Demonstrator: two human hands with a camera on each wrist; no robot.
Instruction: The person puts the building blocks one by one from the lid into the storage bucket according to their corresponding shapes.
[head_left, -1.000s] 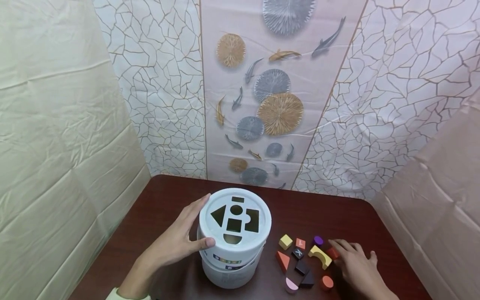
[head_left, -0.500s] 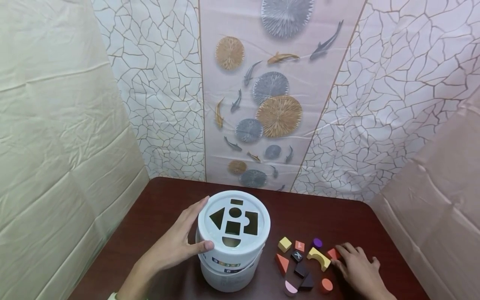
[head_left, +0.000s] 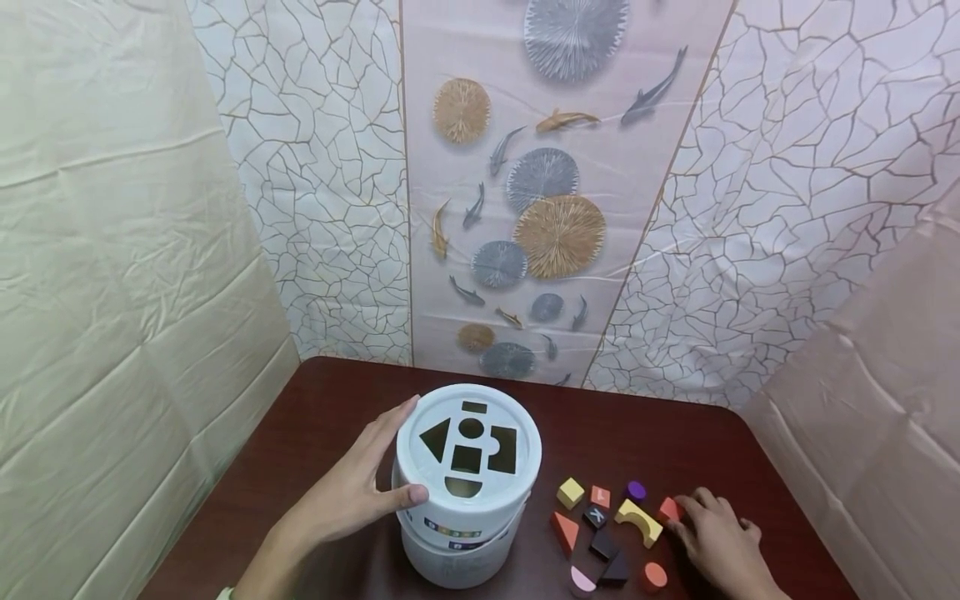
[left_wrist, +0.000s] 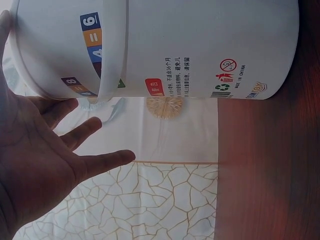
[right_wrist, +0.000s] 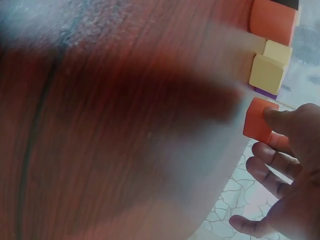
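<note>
The right hand (head_left: 718, 537) pinched, seemingly for lifting, a red block (right_wrist: 256, 120) right of the bucket (head_left: 453, 552) the outspread left hand (head_left: 352, 490) touched.

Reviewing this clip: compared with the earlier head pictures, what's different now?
The right hand has drawn back slightly to the right: a second ago it reached over the red block; now it pinches it, and more of the block shows. Whether it is lifted, I can't tell. The left hand stays on the white bucket, and the other blocks lie as they were.
</note>
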